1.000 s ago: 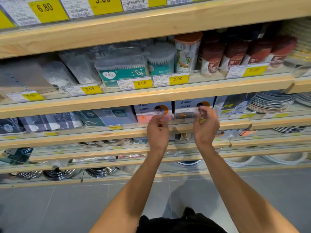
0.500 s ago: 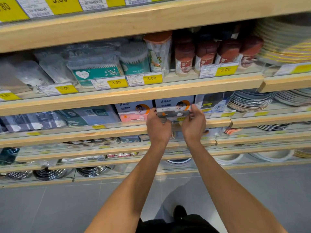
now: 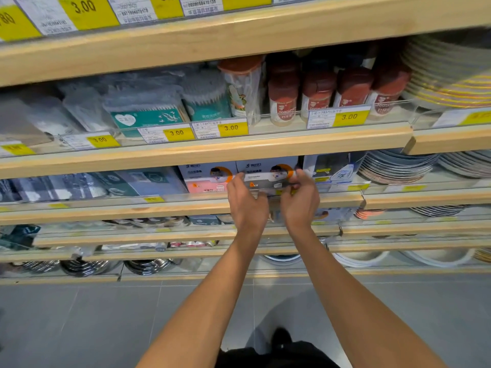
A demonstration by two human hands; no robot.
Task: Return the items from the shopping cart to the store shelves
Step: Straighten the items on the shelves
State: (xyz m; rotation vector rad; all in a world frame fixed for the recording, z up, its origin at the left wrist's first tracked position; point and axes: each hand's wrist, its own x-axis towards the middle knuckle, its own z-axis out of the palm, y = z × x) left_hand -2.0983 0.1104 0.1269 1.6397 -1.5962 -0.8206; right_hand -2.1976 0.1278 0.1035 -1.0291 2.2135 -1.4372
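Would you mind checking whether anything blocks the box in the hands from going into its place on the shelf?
Both hands, left hand and right hand, hold the box at the shelf lip. A matching box already stands directly behind it; whether room remains is unclear.

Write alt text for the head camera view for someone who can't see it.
Two bare hands, left hand and right hand, hold a small white-and-grey printed box at the wooden shelf edge, in front of matching boxes. Red-capped toothpick jars stand on the shelf above; stacked plates sit to the right.
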